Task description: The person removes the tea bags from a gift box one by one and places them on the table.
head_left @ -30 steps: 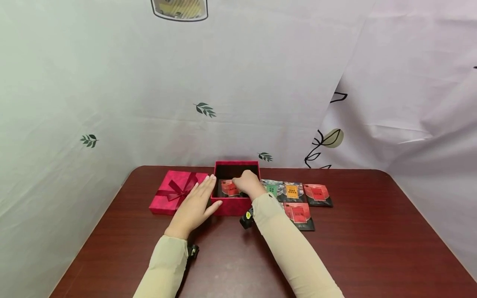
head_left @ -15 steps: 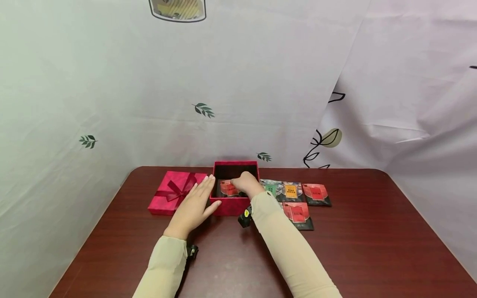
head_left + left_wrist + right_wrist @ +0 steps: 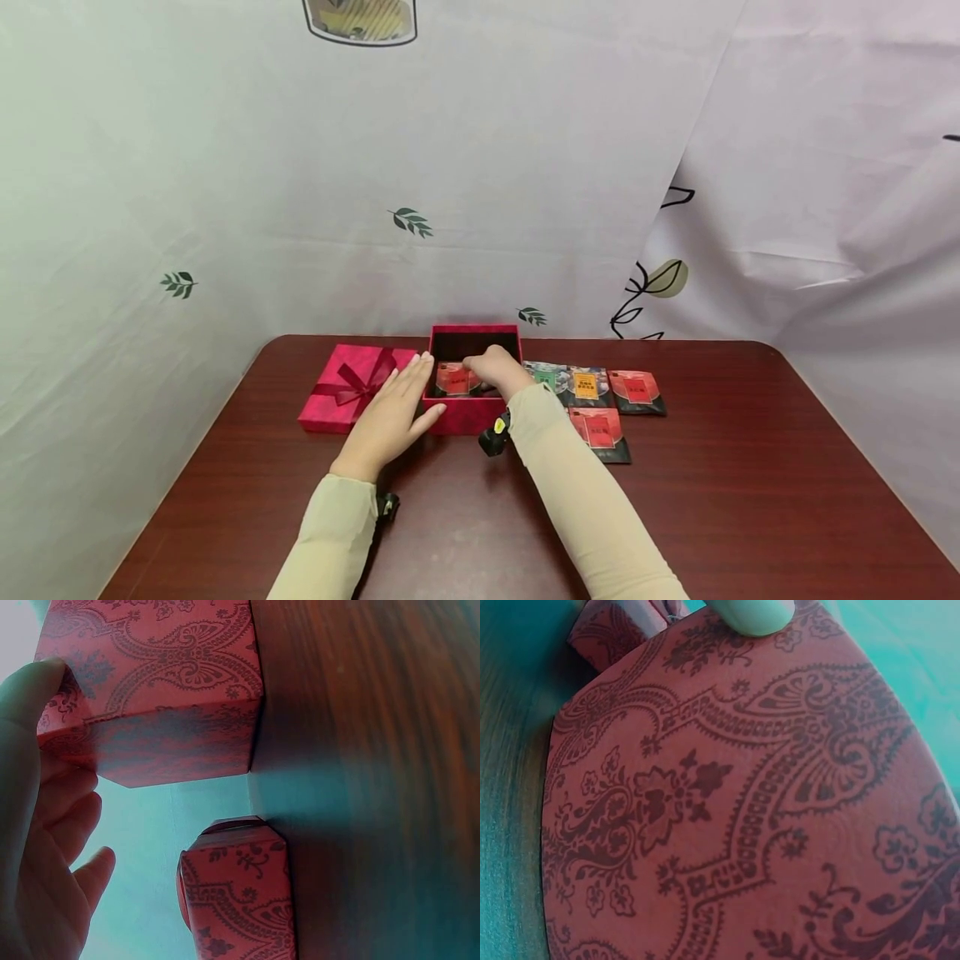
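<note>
In the head view a crimson gift box stands lidless at the back of the table. My right hand reaches into it with bent fingers and holds the right side of a red and black sachet; its fingertips are partly hidden. My left hand lies along the box's left side with straight fingers. In the left wrist view its thumb touches the patterned box wall. The right wrist view is filled by the box's front wall, with a fingertip at its top edge.
Left of the box lies its matching lid with a dark red ribbon bow. Right of it, several flat sachets rest on the brown table, among them an orange-labelled sachet and a red sachet. A white cloth hangs behind.
The sachet in the box has shifted slightly left, and my right fingers have moved a little with it. My left hand, the box and the lid stay put.
</note>
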Motion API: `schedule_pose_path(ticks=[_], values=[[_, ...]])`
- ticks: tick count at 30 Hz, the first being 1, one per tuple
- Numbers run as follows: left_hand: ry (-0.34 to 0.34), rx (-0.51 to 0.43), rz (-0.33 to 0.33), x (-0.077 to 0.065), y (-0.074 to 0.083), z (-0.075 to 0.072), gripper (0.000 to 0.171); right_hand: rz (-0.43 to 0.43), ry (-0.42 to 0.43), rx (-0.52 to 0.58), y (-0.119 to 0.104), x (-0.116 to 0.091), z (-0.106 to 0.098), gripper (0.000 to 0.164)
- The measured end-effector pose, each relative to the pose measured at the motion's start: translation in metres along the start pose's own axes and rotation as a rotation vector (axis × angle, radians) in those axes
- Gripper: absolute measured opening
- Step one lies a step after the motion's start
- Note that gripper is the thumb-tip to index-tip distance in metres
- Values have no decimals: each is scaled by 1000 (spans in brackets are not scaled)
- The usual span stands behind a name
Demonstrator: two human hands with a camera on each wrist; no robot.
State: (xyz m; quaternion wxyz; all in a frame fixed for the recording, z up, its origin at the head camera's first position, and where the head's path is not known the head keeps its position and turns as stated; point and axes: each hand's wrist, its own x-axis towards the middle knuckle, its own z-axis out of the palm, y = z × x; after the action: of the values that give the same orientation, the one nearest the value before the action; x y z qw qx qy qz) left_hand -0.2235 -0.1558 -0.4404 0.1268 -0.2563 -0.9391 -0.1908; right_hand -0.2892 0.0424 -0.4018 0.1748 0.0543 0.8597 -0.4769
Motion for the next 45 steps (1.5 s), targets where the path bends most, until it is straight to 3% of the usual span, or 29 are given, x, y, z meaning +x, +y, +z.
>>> schedule_pose_path(ticks=[6,11,15,21,35,45], values=[[-18,-1,-6,2,1,-1,77,8,33,53,1,2,0,40],[-10,2,-2,3,1,-1,78,-47,39,53,5,6,-2,15],[-15,3,-9,4,1,-1,78,-81,38,53,6,9,-3,30],[-15,9,-10,3,0,0,77,-99,58,98,5,9,-1,13],[-30,-5,-33,1,2,-1,78,-128,86,120,6,10,2,11],[-31,-11,-40,0,3,-1,78,-186,168,101,4,4,2,16]])
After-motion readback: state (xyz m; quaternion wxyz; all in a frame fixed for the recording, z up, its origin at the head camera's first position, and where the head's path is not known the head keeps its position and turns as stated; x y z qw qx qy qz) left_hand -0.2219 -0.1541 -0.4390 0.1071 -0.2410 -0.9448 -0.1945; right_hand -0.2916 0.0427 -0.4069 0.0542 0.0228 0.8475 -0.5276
